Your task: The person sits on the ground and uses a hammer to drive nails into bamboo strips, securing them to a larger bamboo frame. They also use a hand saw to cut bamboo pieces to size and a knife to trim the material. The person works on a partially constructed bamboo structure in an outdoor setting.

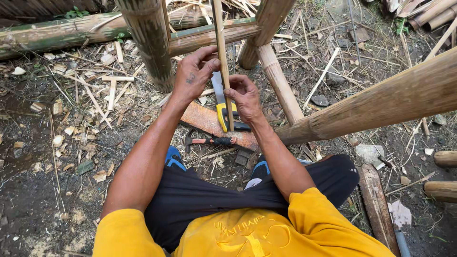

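A thin bamboo strip [221, 43] stands nearly upright in front of me, its lower end near a reddish wooden board [202, 119]. My left hand [194, 72] grips the strip higher up, fingers closed around it. My right hand [243, 95] holds the same strip lower down. Behind the strip lies a handsaw [223, 114] with a yellow and black handle, resting on the board. A hammer [209, 141] with a red and black handle lies on the ground just below the board.
Thick bamboo poles form a frame: an upright post [150, 43], a horizontal pole [209, 35], a slanted pole [278, 81] and a large pole [381, 102] at the right. Bamboo chips and splinters litter the dirt. A plank [376, 204] lies at right.
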